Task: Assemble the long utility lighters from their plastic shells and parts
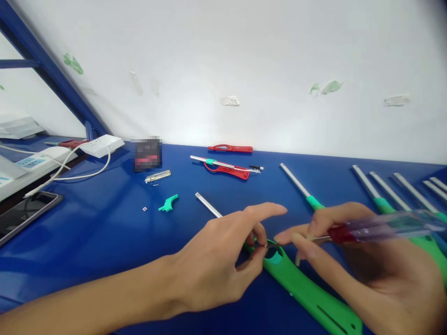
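A green lighter body (307, 288) with a metal tube lies slantwise on the blue table, a teal piece showing in its opening. Over that opening my left hand (223, 256) pinches a tiny metal part between thumb and a fingertip, its index finger stretched out. My right hand (377, 270) holds a screwdriver (363, 230) with a red and clear handle, its shaft pointing left toward the pinched part. The screwdriver's tip meets or nearly meets that part; exact contact is unclear.
Red lighter halves (230, 149) lie near the wall. A teal trigger (169, 203), a clear fuel tank (158, 176) and a small white piece (144, 209) are at left. Several green lighters stand in a row at right. A phone (31, 211) and white cable lie far left.
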`<state>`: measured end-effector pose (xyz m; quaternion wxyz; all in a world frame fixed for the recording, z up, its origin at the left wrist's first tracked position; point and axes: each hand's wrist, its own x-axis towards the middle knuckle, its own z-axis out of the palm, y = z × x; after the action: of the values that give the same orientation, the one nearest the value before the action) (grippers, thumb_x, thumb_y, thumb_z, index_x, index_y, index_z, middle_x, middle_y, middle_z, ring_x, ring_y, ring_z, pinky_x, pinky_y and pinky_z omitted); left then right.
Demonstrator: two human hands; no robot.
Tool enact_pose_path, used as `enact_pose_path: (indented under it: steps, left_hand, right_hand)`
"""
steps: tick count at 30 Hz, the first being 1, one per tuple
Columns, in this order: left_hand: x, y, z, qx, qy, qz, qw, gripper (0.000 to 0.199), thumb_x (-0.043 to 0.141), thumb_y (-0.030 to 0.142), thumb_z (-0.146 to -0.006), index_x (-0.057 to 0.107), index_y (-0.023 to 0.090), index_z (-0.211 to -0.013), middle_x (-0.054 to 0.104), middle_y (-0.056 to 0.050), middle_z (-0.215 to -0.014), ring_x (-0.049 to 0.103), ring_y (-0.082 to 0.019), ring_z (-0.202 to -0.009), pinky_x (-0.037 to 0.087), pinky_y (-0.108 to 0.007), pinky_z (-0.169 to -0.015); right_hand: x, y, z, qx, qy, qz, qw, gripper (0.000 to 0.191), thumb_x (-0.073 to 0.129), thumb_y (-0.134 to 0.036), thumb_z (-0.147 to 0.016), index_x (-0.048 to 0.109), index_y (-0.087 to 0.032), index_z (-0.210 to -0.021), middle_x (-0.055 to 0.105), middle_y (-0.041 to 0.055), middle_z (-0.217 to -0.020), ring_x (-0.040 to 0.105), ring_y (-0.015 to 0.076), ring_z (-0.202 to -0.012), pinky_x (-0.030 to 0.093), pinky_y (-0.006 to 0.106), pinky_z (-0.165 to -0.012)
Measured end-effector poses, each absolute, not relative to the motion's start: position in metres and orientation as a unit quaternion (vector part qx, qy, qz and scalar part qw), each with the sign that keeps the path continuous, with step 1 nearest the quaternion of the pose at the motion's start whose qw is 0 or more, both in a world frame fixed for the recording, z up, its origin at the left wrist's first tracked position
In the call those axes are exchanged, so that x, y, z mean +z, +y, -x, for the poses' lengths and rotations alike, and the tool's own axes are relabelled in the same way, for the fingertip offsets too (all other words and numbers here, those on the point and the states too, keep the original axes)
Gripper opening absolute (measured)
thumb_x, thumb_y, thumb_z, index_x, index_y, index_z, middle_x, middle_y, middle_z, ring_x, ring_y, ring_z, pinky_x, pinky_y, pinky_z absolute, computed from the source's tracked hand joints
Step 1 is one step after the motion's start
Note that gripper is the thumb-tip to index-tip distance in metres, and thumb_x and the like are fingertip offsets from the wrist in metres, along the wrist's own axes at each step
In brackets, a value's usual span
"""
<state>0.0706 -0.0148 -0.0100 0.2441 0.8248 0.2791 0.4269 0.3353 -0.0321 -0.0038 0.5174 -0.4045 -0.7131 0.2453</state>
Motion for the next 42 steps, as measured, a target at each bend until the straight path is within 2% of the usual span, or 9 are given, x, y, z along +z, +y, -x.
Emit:
enact_pose_path:
  steps: [12, 14, 18, 21, 23, 25, 29, 32, 42]
  left_hand:
    - [-0.010, -0.013, -0.071, 0.443, 0.264, -0.818, 0.256, 0.069, 0.070, 0.003, -0.109, 0.058, 0.033, -0.170, 0.081, 0.005, -0.108, 0.078, -0.010, -0.086, 0.065, -0.016, -0.087]
    - [-0.010, -0.015, -0.071, 0.445, 0.260, -0.817, 0.258, 0.068, 0.071, 0.003, -0.109, 0.058, 0.033, -0.169, 0.081, 0.005, -0.107, 0.077, -0.009, -0.086, 0.065, -0.015, -0.089]
    - [-0.009, -0.018, -0.075, 0.447, 0.262, -0.816, 0.257, 0.069, 0.072, 0.003, -0.108, 0.059, 0.033, -0.169, 0.080, 0.005, -0.107, 0.077, -0.009, -0.087, 0.066, -0.013, -0.090]
    - [-0.008, -0.020, -0.082, 0.453, 0.264, -0.811, 0.261, 0.069, 0.071, 0.002, -0.108, 0.059, 0.034, -0.168, 0.080, 0.005, -0.109, 0.077, -0.008, -0.088, 0.065, -0.012, -0.090]
    - [-0.007, -0.022, -0.087, 0.460, 0.257, -0.807, 0.266, 0.069, 0.071, 0.003, -0.109, 0.059, 0.036, -0.168, 0.081, 0.005, -0.112, 0.076, -0.008, -0.089, 0.065, -0.012, -0.090]
    - [-0.006, -0.025, -0.093, 0.463, 0.249, -0.805, 0.275, 0.071, 0.071, 0.002, -0.110, 0.058, 0.038, -0.169, 0.081, 0.006, -0.115, 0.076, -0.008, -0.090, 0.064, -0.012, -0.091]
    - [-0.003, -0.031, -0.110, 0.435, 0.244, -0.809, 0.312, 0.078, 0.069, -0.001, -0.109, 0.056, 0.042, -0.173, 0.079, 0.008, -0.113, 0.076, -0.007, -0.092, 0.064, -0.013, -0.094]
    - [-0.002, -0.033, -0.124, 0.410, 0.236, -0.815, 0.335, 0.087, 0.070, 0.000, -0.107, 0.051, 0.045, -0.179, 0.079, 0.010, -0.109, 0.078, -0.008, -0.090, 0.065, -0.016, -0.093]
    - [-0.008, -0.036, -0.146, 0.347, 0.200, -0.844, 0.356, 0.086, 0.077, 0.005, -0.111, 0.046, 0.038, -0.184, 0.090, 0.007, -0.115, 0.085, -0.015, -0.091, 0.071, -0.039, -0.116]
  right_hand:
    - [0.011, -0.028, -0.330, 0.233, -0.722, 0.409, 0.507, 0.017, 0.089, -0.053, -0.118, 0.079, -0.042, -0.111, 0.086, -0.0108, -0.098, 0.092, 0.0140, -0.084, 0.072, 0.013, -0.075]
    - [0.010, -0.030, -0.329, 0.235, -0.719, 0.407, 0.512, 0.012, 0.088, -0.051, -0.119, 0.079, -0.046, -0.126, 0.090, -0.0115, -0.101, 0.093, 0.0154, -0.085, 0.074, 0.014, -0.078]
    - [0.006, -0.033, -0.332, 0.247, -0.712, 0.405, 0.517, 0.070, 0.089, -0.047, -0.120, 0.057, -0.056, -0.181, 0.092, -0.0109, -0.105, 0.095, 0.0216, -0.087, 0.081, 0.024, -0.086]
    - [0.011, -0.033, -0.335, 0.221, -0.724, 0.396, 0.519, 0.092, 0.092, -0.047, -0.119, 0.040, -0.064, -0.193, 0.090, -0.0073, -0.148, 0.096, 0.0226, -0.090, 0.084, 0.032, -0.091]
    - [0.018, -0.034, -0.337, 0.200, -0.736, 0.385, 0.519, 0.096, 0.091, -0.047, -0.120, 0.034, -0.072, -0.194, 0.058, -0.0089, -0.196, 0.095, 0.0185, -0.093, 0.084, 0.031, -0.094]
    - [0.026, -0.036, -0.342, 0.185, -0.746, 0.382, 0.513, 0.095, 0.088, -0.046, -0.123, 0.030, -0.077, -0.192, 0.031, -0.0145, -0.209, 0.094, 0.0136, -0.093, 0.083, 0.028, -0.097]
    - [0.034, -0.049, -0.356, 0.191, -0.742, 0.413, 0.492, 0.081, 0.087, -0.046, -0.122, 0.045, -0.073, -0.185, 0.056, -0.0169, -0.195, 0.091, 0.0109, -0.090, 0.081, 0.027, -0.104]
    - [0.036, -0.069, -0.366, 0.172, -0.710, 0.459, 0.506, 0.063, 0.095, -0.050, -0.117, 0.065, -0.067, -0.170, 0.074, -0.0162, -0.176, 0.088, 0.0118, -0.087, 0.082, 0.025, -0.091]
    - [0.029, -0.111, -0.382, 0.118, -0.678, 0.545, 0.478, 0.057, 0.091, -0.059, -0.116, 0.074, -0.063, -0.170, 0.088, -0.0031, -0.122, 0.087, 0.0245, -0.084, 0.086, 0.042, -0.081]
